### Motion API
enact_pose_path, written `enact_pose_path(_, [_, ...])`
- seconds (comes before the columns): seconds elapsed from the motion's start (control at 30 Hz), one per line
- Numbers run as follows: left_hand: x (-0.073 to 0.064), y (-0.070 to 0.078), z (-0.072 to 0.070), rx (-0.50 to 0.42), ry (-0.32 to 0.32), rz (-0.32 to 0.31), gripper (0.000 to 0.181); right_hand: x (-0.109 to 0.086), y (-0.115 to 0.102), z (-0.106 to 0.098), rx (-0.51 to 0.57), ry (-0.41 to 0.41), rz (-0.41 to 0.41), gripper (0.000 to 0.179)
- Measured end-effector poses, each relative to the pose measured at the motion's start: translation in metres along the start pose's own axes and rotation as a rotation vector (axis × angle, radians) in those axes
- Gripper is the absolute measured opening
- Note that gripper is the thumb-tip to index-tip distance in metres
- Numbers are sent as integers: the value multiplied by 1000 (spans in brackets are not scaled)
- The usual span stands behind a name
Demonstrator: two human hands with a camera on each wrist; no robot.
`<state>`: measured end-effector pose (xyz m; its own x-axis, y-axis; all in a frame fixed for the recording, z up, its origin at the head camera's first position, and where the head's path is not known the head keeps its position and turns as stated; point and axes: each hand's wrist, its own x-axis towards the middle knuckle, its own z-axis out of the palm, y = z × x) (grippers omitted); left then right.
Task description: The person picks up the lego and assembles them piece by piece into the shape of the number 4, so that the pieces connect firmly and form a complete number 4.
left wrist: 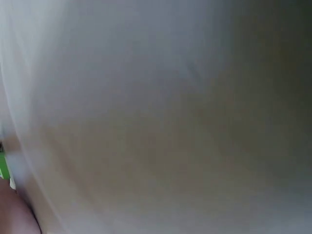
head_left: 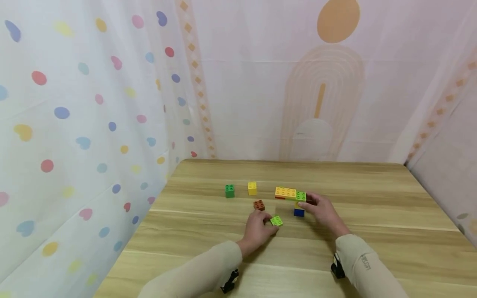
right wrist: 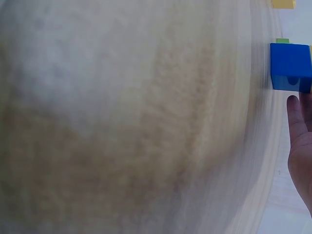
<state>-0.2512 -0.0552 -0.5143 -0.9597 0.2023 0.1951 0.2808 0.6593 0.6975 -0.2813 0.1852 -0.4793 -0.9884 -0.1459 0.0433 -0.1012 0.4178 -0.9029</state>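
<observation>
My left hand (head_left: 257, 227) is at a small lime green toy brick (head_left: 276, 221), its thumb and index finger on either side. A sliver of green brick (left wrist: 4, 166) shows at the edge of the left wrist view. My right hand (head_left: 323, 211) grips a joined stack of bricks at its right side. This stack has a long yellow-orange brick (head_left: 285, 192) over a red one (head_left: 280, 198), a lime green brick (head_left: 301, 196) at the right end, and a blue brick (head_left: 299, 212) at the bottom. In the right wrist view, fingers lie below the blue brick (right wrist: 291, 66).
A brown brick (head_left: 258, 205) lies just beyond the left hand. Farther back stand a dark green brick (head_left: 229, 191) and a yellow brick (head_left: 252, 188). All are on a wooden table (head_left: 208, 178), with patterned curtains (head_left: 242, 82) behind and at the sides.
</observation>
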Motion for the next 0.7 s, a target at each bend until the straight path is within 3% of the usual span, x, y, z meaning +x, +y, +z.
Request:
enact_pose_path(0.13, [3,-3,-6,-13,-63,-11,27,1,1,1,9,-4,11,51])
enact_pose_path(0.37, [3,-6,-21,-122,-186,-57,23,3,2,1,15,-1,17,50])
enact_pose_path(0.53, [1,-5,-31,-124,-206,-16,23,3,3,0,15,-2,-2,48])
enact_pose_path(0.7, [3,2,-42,-175,-210,-13,30,4,4,0,12,-3,-26,45])
